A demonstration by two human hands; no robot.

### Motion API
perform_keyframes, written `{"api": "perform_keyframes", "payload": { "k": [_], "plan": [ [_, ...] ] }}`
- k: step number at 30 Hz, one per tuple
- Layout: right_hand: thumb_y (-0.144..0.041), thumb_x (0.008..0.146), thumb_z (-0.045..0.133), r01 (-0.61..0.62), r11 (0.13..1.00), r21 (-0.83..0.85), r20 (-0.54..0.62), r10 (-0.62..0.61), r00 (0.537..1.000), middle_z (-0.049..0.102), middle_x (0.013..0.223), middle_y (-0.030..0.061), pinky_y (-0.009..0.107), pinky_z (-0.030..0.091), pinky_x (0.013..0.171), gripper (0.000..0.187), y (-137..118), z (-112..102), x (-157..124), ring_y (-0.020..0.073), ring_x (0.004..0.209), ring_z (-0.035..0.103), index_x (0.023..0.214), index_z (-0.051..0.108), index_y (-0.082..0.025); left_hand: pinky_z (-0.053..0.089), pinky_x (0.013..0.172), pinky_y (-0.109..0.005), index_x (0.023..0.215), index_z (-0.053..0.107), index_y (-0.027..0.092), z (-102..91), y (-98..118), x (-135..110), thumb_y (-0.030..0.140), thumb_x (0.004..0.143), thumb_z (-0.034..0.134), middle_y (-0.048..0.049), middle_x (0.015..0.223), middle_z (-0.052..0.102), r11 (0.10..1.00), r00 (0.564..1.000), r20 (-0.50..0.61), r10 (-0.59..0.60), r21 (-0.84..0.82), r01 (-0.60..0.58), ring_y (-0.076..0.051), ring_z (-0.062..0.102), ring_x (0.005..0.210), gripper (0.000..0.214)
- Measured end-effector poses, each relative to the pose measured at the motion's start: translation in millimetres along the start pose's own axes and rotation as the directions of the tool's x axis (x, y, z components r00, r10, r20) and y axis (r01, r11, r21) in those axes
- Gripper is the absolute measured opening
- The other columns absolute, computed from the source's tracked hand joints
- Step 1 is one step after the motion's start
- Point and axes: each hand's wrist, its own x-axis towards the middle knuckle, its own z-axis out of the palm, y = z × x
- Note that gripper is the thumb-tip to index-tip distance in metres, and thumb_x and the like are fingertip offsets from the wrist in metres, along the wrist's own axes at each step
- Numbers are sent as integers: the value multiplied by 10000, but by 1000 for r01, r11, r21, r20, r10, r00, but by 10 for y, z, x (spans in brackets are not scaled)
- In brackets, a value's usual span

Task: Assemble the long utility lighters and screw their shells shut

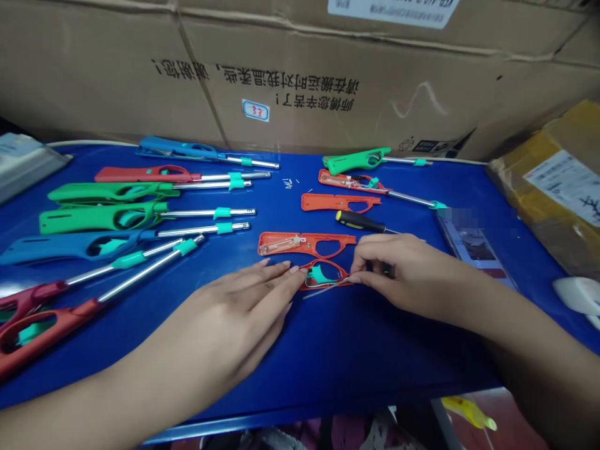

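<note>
On the blue table lies an orange lighter shell half (345,269) with a teal trigger (321,275) inside it. My left hand (244,306) rests over its handle end with fingers stretched out flat, hiding that part. At the front end of the shell, my right hand (398,269) pinches a thin pale wire or tube (323,291) between thumb and forefinger. The wire's loose end reaches left along the shell's near edge. Just behind lies another orange shell half (307,245), holding a pale igniter part (281,245).
Several assembled stick lighters (107,217) lie at left. Behind my hands are a black-and-yellow screwdriver (360,222), an orange shell piece (340,202), an opened lighter (337,180) and a green lighter (356,161). A phone-like object (473,247) lies right. Cardboard boxes (281,56) border the back.
</note>
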Motion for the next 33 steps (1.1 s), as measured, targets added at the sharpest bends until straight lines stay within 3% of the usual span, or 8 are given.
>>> {"api": "perform_keyframes", "payload": {
  "k": [4,11,15,18,22,27,33],
  "plan": [
    [-151,964,636,23,1000,-16,-16,-24,1000,719,814,-2,300,422,714,167,2,11,-8,154,742,596,814,679,-211,685,990,-477,1454,605,46,-39,28,41,140,1079,425,-197,1370,740,999,1000,19,3,53,-4,-331,752,1228,426],
    [-103,936,621,-11,1000,15,-4,11,1000,686,750,-20,283,403,654,205,-48,-14,27,137,688,568,766,658,-212,690,969,-449,1420,609,48,-43,18,36,133,1064,449,-206,1345,750,1000,1000,5,8,-7,-8,-329,749,1233,399],
    [-96,927,623,-19,1000,22,-14,19,1000,664,741,-21,271,411,631,198,-65,-9,21,132,674,569,780,679,-216,689,953,-404,1469,574,128,-41,-40,-12,78,1013,447,-171,1364,747,996,997,58,-47,-70,51,-290,757,1221,476],
    [-117,936,635,8,1000,6,-92,-7,996,690,917,13,263,443,636,140,-88,46,-11,118,679,577,962,731,-216,689,940,-410,1473,567,162,-25,-89,-38,50,974,444,-154,1354,753,991,995,68,-72,-106,79,-287,759,1209,527],
    [-236,1027,582,79,995,-68,-132,-88,987,666,1193,62,283,503,680,306,-166,142,-58,138,782,636,1306,705,-260,683,956,-439,1459,564,143,10,-122,-46,24,942,451,-166,1353,747,994,997,45,-64,-89,68,-302,754,1216,542],
    [-329,1074,508,249,899,-361,63,-243,968,625,1230,135,352,522,641,440,-258,191,-79,242,878,685,1488,610,-219,665,1005,-448,1430,587,135,-11,-113,-35,72,962,468,-172,1374,739,995,997,43,-64,-79,67,-301,745,1235,487],
    [-382,1078,513,289,899,-328,130,-260,957,625,1247,160,368,560,684,515,-263,156,-69,275,989,678,1551,548,-181,670,988,-424,1420,624,159,-36,-124,-12,89,991,462,-153,1356,754,994,998,34,-60,-93,63,-291,764,1191,463]
  ]
}}
